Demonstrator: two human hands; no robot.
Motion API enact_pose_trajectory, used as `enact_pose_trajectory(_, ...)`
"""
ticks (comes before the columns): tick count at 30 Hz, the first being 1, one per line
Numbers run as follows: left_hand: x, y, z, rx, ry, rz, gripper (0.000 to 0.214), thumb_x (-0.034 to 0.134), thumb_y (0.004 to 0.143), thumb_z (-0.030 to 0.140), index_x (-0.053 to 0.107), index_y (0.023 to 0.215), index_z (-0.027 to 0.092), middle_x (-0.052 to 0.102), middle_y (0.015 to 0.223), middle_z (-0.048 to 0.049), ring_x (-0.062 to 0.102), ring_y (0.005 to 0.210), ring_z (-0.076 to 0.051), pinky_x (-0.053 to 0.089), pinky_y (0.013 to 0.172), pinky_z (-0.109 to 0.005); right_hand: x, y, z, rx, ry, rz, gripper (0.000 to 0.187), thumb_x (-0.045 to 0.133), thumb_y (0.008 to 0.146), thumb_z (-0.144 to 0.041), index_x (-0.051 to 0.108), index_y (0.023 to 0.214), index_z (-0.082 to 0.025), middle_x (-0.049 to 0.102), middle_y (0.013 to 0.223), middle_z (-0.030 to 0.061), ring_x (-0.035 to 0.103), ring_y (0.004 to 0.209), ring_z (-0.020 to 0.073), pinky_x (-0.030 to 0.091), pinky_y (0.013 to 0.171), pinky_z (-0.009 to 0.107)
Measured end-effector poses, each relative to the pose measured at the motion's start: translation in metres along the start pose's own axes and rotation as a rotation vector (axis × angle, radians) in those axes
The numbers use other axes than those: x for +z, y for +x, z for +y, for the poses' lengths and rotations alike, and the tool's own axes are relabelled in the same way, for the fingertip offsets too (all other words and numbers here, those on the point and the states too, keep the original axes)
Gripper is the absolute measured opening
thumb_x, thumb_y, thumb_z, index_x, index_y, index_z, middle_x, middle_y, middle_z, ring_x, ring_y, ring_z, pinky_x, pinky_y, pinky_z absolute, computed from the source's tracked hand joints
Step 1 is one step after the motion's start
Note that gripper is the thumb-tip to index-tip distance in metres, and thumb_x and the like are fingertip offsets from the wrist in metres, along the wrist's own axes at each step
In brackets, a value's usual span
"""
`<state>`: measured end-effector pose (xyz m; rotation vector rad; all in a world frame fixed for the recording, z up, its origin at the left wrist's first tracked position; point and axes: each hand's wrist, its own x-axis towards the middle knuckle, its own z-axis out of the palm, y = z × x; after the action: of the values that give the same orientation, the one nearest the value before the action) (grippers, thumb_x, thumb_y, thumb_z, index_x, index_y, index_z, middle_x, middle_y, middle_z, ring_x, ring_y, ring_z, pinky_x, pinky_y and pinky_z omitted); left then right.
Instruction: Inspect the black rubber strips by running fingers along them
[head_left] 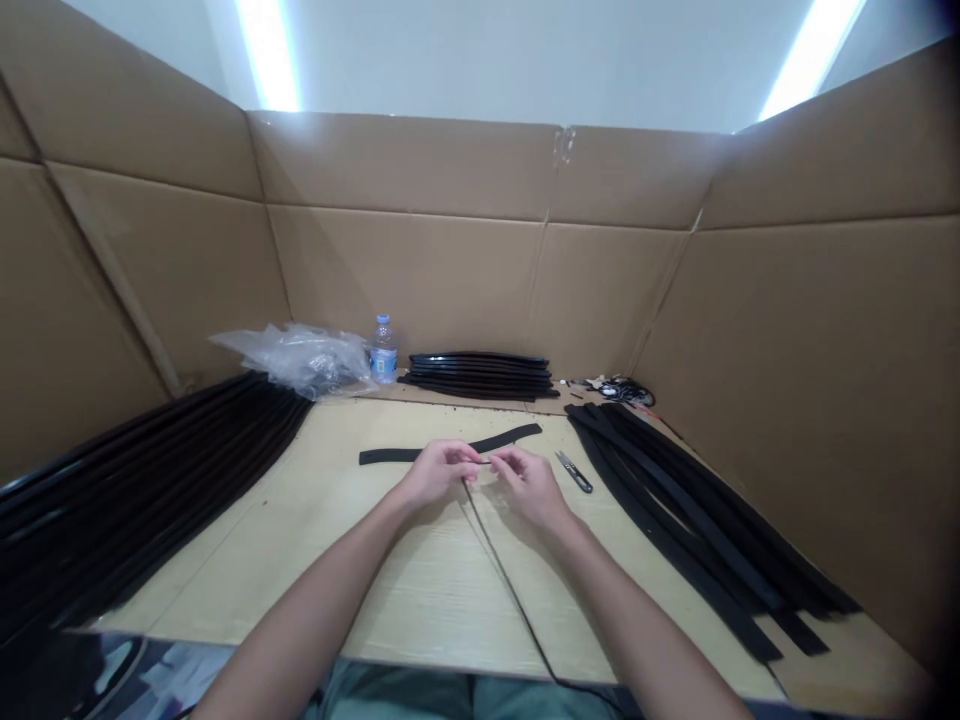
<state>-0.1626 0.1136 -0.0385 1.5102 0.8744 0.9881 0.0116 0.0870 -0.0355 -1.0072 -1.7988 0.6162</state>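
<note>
Above the middle of the table, my left hand (442,472) and my right hand (531,482) meet almost fingertip to fingertip. Both are closed in a pinch on a thin black cord (504,575). A short bit of it shows between the fingers, and the long part hangs from my left hand down over the table's front edge. Just behind the hands lies a flat black strip (510,437), partly hidden by them. To the right of my right hand rests a pair of small thread snips (574,472), touched by neither hand.
Long black strips (675,500) lie along the right side, and dark tubing-like lengths (150,490) cover the left. At the back stand a plastic bag (307,360), a water bottle (383,350), a black bundle (480,375) and tangled cords (626,390). Cardboard walls (420,265) enclose the table (300,560).
</note>
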Motion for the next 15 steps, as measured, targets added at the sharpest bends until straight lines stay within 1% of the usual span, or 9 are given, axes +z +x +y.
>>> enact_pose_trajectory(3,-0.007,-0.001,-0.003,-0.004,-0.068,0.063,0.032,0.067,0.064,0.032,0.063,0.081,0.006,0.058,0.06,-0.0025,0.052,0.054,-0.006,0.042,0.058,-0.019,0.002,0.007,0.013,0.039,-0.013,0.062,0.031,0.041,0.087,-0.039,0.061,0.087,-0.015,0.065,0.079,0.0096,0.059,0.071,0.02,0.046,0.065,0.032)
enact_pose_trajectory(5,-0.007,-0.001,-0.008,-0.001,-0.16,0.095,0.031,0.067,0.065,0.032,0.061,0.082,0.007,0.061,0.068,-0.0039,0.053,0.055,-0.005,0.042,0.057,-0.018,0.008,0.01,0.021,0.065,-0.004,0.063,0.03,0.044,0.087,-0.039,0.061,0.09,-0.015,0.065,0.083,0.0104,0.06,0.073,0.0205,0.047,0.067,0.033)
enact_pose_trajectory(7,-0.006,-0.002,-0.013,-0.043,-0.279,0.074,0.031,0.066,0.066,0.033,0.057,0.081,0.007,0.063,0.072,-0.0058,0.055,0.057,-0.006,0.045,0.059,-0.02,0.013,0.009,0.026,0.086,0.011,0.033,0.028,0.046,0.086,-0.037,0.06,0.095,-0.015,0.064,0.091,0.011,0.061,0.079,0.0206,0.048,0.07,0.033)
enact_pose_trajectory(9,-0.006,-0.003,-0.019,-0.116,-0.382,0.032,0.03,0.064,0.068,0.032,0.053,0.083,0.009,0.065,0.078,-0.0078,0.058,0.06,-0.007,0.048,0.063,-0.023,0.015,0.005,0.028,0.077,-0.008,0.061,0.025,0.048,0.086,-0.034,0.06,0.096,-0.014,0.064,0.093,0.011,0.061,0.082,0.0206,0.049,0.073,0.033)
enact_pose_trajectory(10,-0.006,-0.004,-0.021,-0.16,-0.418,0.01,0.03,0.064,0.069,0.032,0.053,0.084,0.009,0.066,0.081,-0.0084,0.06,0.062,-0.008,0.048,0.063,-0.023,0.013,0.002,0.029,0.096,-0.02,0.056,0.023,0.05,0.085,-0.031,0.06,0.097,-0.014,0.064,0.093,0.0101,0.062,0.081,0.0198,0.049,0.073,0.032)
enact_pose_trajectory(12,-0.008,-0.007,-0.023,-0.253,-0.46,-0.013,0.028,0.064,0.069,0.029,0.053,0.086,0.009,0.066,0.083,-0.009,0.06,0.062,-0.008,0.048,0.06,-0.02,0.005,-0.003,0.03,0.125,-0.064,0.053,0.017,0.055,0.083,-0.027,0.06,0.096,-0.018,0.065,0.084,0.0056,0.062,0.072,0.0171,0.051,0.066,0.029)
enact_pose_trajectory(13,-0.009,-0.008,-0.023,-0.292,-0.476,-0.029,0.026,0.063,0.071,0.028,0.054,0.086,0.009,0.066,0.083,-0.0094,0.06,0.061,-0.007,0.047,0.06,-0.02,-0.001,-0.004,0.032,0.116,-0.112,0.047,0.015,0.058,0.081,-0.025,0.062,0.094,-0.02,0.065,0.082,0.0041,0.062,0.069,0.016,0.05,0.063,0.027)
enact_pose_trajectory(14,-0.01,-0.009,-0.021,-0.331,-0.517,-0.047,0.023,0.062,0.071,0.026,0.054,0.085,0.009,0.066,0.084,-0.009,0.06,0.061,-0.007,0.048,0.061,-0.019,-0.008,-0.005,0.036,0.093,-0.164,0.073,0.014,0.062,0.078,-0.023,0.063,0.091,-0.022,0.065,0.081,0.0032,0.061,0.067,0.0152,0.05,0.061,0.026)
enact_pose_trajectory(15,-0.011,-0.009,-0.019,-0.382,-0.575,-0.076,0.02,0.061,0.073,0.024,0.055,0.085,0.009,0.067,0.086,-0.0087,0.061,0.061,-0.006,0.048,0.061,-0.019,-0.014,-0.006,0.042,0.074,-0.208,0.088,0.016,0.066,0.074,-0.021,0.064,0.09,-0.023,0.065,0.08,0.0027,0.061,0.067,0.0155,0.05,0.062,0.026)
